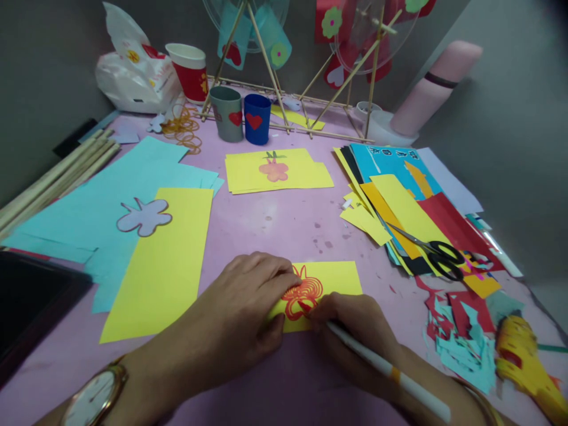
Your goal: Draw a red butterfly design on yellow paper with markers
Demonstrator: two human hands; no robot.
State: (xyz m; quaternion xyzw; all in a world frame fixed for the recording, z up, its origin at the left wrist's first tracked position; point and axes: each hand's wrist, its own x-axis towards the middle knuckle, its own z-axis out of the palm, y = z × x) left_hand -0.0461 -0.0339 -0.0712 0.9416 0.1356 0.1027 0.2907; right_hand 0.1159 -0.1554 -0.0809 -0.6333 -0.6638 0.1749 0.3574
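one yellow card (339, 279) lies on the tabletop (270, 231) directly in front of the person, bearing one red-lined butterfly. thin and light, it probably bends and slides easily; its edges look the best place to take hold, clear of ink that may smear. the left hand (248, 302) rests over the card's left part, thumb apart from the forefinger, pressing rather than pinching. the right hand's fingers are clamped on one white marker (377, 358), its red tip at the drawing; the barrel is likely stiff, light and smooth, best gripped near the tip. beyond sits one stack of yellow cards (306, 173), too overlapped to count, with one pink butterfly on top. to the left, one purple butterfly (144, 217) straddles one large yellow sheet (177, 278) and several blue sheets (80, 207). to the right are one pair of scissors (437, 254) and one yellow glue gun (519, 349), by its look. farther back stand two small cups, one grey (228, 121) and one blue (257, 133), and two stick frames (267, 66).
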